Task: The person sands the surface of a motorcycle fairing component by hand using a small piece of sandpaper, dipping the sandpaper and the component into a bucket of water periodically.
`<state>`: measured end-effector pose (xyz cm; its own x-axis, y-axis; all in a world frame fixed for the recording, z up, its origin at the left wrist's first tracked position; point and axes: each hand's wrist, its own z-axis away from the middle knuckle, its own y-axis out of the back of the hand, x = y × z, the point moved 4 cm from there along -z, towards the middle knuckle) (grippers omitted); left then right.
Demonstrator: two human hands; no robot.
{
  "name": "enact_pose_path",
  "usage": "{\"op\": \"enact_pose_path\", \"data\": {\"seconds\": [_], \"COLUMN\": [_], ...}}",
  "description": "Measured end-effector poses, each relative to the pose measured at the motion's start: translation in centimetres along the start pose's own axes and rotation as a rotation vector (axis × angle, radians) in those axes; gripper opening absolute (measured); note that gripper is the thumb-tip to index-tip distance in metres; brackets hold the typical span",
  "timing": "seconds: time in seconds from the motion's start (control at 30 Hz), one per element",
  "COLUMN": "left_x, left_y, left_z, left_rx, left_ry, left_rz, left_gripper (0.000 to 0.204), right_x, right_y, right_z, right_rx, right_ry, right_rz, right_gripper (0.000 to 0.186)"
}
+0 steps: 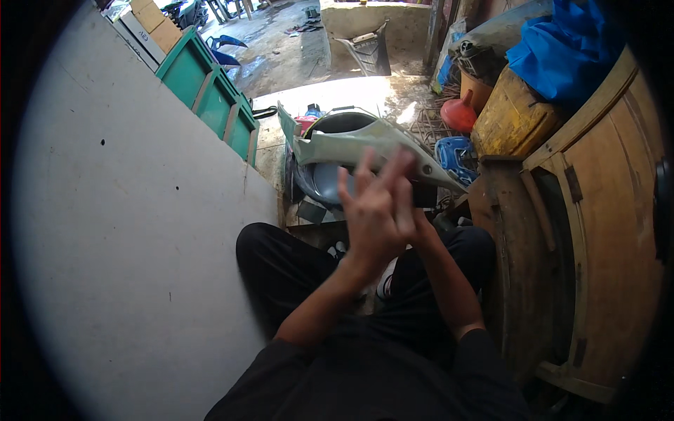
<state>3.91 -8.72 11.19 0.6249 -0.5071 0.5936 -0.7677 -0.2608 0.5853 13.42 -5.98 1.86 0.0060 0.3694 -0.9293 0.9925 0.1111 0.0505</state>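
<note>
In front of me my left hand (pixel 374 212) is raised, its fingers spread and smeared by motion, and no object shows in it. My right hand (pixel 420 226) is close against it, mostly hidden behind the left one, so its fingers cannot be made out. Just beyond both hands, a pale curved panel (pixel 335 148), like a vehicle body cover, lies across a dark round basin (pixel 324 184). Another dark round tub (pixel 344 123) stands behind the panel. A small dark flat piece (pixel 311 212) sits at the near edge beside the basin.
A white wall board (pixel 154 210) rises close on my left, with a green crate (pixel 203 95) beyond. To the right stand a wooden cabinet (pixel 618 231), a yellow jerrycan (pixel 512 116), a red funnel (pixel 460 112), a blue plastic item (pixel 457 156) and a blue sheet (pixel 562 52).
</note>
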Motion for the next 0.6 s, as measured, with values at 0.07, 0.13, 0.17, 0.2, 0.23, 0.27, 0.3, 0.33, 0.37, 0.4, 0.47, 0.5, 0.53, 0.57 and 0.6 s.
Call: {"op": "enact_pose_path", "data": {"seconds": [0.07,0.13,0.17,0.2,0.23,0.27,0.3,0.33,0.37,0.4,0.47,0.5,0.53,0.57,0.6], "left_x": [-0.4,0.4,0.5,0.6,0.8,-0.1,-0.1,-0.1,-0.2,0.9,1.2,1.2,-0.3,-1.1,-0.8], "left_y": [-0.1,-0.3,-0.4,-0.3,-0.3,0.2,0.1,-0.1,-0.2,-0.4,-0.2,-0.3,-0.3,-0.4,-0.6], "left_z": [-0.3,0.7,0.8,0.9,0.9,-0.7,-0.6,-0.4,-0.3,0.7,0.6,1.0,-0.2,-1.2,-1.0], "left_rx": [0.032,0.029,0.015,0.000,-0.014,0.029,0.031,0.033,0.042,0.022,0.022,0.010,0.035,0.063,0.063], "left_ry": [0.018,-0.041,-0.043,-0.044,-0.045,0.074,0.062,0.049,0.043,-0.039,-0.061,-0.057,0.059,0.158,0.106], "left_rz": [0.074,0.170,0.127,0.084,0.041,0.053,0.063,0.072,0.077,0.185,0.088,0.047,0.073,0.126,0.121], "left_gripper": [0.040,0.039,0.039,0.039,0.039,0.040,0.039,0.039,0.039,0.039,0.038,0.038,0.039,0.040,0.040], "right_x": [0.2,0.0,0.1,0.0,-0.1,0.1,0.2,0.3,0.3,0.2,0.3,0.4,0.7,0.6,0.9], "right_y": [0.0,-0.3,-0.2,-0.1,0.0,0.1,0.1,0.0,-0.2,-0.5,-0.4,-0.2,0.0,0.5,0.4], "right_z": [-0.5,0.0,0.2,0.2,-0.3,-1.1,-1.5,-1.4,-1.2,-1.0,-1.1,-0.8,-1.0,-1.0,-1.1], "right_rx": [-0.008,-0.007,-0.005,-0.004,-0.002,0.001,0.006,0.012,0.006,0.006,0.013,0.021,0.021,0.028,0.032], "right_ry": [0.007,0.012,0.007,0.008,0.011,0.017,0.025,0.032,0.033,0.034,0.038,0.040,0.039,0.043,0.050], "right_rz": [0.010,-0.008,-0.010,-0.013,-0.002,0.018,0.026,0.029,0.024,0.014,0.014,0.026,0.034,0.059,0.065], "right_gripper": [0.038,0.038,0.038,0.038,0.038,0.038,0.038,0.038,0.038,0.038,0.038,0.038,0.038,0.038,0.038]}}
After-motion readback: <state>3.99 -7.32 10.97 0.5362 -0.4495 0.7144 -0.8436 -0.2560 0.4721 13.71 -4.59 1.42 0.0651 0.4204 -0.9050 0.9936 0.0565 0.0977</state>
